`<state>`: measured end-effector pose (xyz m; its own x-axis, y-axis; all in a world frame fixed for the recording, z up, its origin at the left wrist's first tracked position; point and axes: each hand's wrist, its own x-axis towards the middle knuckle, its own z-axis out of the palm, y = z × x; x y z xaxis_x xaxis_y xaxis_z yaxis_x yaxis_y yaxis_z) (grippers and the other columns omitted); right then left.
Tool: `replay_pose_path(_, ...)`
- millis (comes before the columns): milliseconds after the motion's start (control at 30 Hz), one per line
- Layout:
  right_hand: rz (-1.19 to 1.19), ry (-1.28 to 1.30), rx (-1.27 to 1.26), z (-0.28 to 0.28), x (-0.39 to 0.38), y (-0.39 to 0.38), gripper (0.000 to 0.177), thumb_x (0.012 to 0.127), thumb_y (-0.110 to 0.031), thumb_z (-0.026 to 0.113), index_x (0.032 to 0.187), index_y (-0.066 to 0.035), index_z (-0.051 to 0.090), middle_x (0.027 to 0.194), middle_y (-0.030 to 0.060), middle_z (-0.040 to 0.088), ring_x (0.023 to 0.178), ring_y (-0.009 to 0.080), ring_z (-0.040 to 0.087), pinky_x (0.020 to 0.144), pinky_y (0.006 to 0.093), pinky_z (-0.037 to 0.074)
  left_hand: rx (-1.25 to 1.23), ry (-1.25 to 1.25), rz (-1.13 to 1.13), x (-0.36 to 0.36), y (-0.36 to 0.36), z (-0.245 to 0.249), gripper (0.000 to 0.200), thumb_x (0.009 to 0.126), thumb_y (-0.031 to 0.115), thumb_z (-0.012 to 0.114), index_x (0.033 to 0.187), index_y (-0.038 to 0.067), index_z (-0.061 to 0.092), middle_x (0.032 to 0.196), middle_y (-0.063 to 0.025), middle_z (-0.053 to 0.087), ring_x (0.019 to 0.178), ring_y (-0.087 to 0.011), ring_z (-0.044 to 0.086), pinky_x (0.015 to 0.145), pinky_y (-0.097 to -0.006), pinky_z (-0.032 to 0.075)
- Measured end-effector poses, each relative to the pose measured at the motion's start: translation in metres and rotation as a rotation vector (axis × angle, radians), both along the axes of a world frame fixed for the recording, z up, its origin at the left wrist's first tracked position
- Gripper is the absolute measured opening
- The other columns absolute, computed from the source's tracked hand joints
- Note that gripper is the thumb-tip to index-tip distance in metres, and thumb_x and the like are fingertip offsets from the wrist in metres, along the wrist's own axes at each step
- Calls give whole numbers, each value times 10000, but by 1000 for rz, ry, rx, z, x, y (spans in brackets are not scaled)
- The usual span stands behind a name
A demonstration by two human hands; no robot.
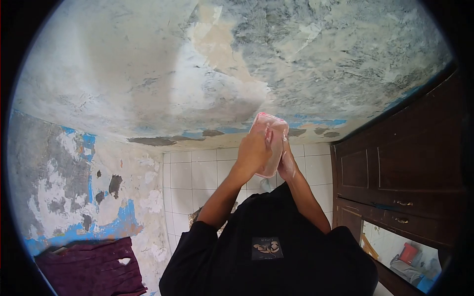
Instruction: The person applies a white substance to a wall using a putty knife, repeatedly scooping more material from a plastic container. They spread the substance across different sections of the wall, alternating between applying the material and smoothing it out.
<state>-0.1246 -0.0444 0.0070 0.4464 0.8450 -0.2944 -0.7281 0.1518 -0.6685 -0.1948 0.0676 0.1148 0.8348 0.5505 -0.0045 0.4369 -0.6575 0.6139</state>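
Observation:
A shallow pink rectangular tray (277,148), smeared with whitish paste, is tilted in front of my chest, close to the lower part of the wall. My right hand (287,166) holds it from the right side and beneath, with most of its fingers hidden behind it. Over the tray's left part lies my left hand (254,152), its fingers curled together and their tips near the tray's middle. Whether those fingers grip something small is not clear. Whitish smears show on both hands and on my right wrist.
A patchy plastered wall (222,74) rises ahead, with peeling blue paint low down. Another peeling wall (113,167) stands left, above a dark purple cloth (94,266). White floor tiles (192,172) lie below. A dark wooden cabinet (400,172) with a mirror (395,241) is at right.

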Motion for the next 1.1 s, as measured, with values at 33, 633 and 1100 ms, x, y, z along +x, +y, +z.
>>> replay_pose_path(33,-9,-20,11,1,-2,1,756,983,-697,356,1527,-172,346,1449,59,490,1304,206,499,1015,401,470,76,-97,-48,-2,-2,-8,446,846,109,586,1277,2,541,948,-296,661,821,-472,655,755,-528,531)
replay_pose_path(633,-43,-37,-73,4,-7,9,742,984,-706,332,1489,-167,401,1355,48,560,1210,198,569,964,410,493,-48,-68,49,-15,-6,6,218,860,159,583,866,-42,667,782,-293,650,761,-488,639,719,-555,510)
replay_pose_path(1100,-44,-60,-158,26,-4,11,733,975,-705,358,1467,-162,376,1308,59,564,1141,191,605,819,376,568,-35,-105,43,-19,5,7,208,854,139,570,892,-43,664,795,-284,650,752,-470,639,697,-536,502)
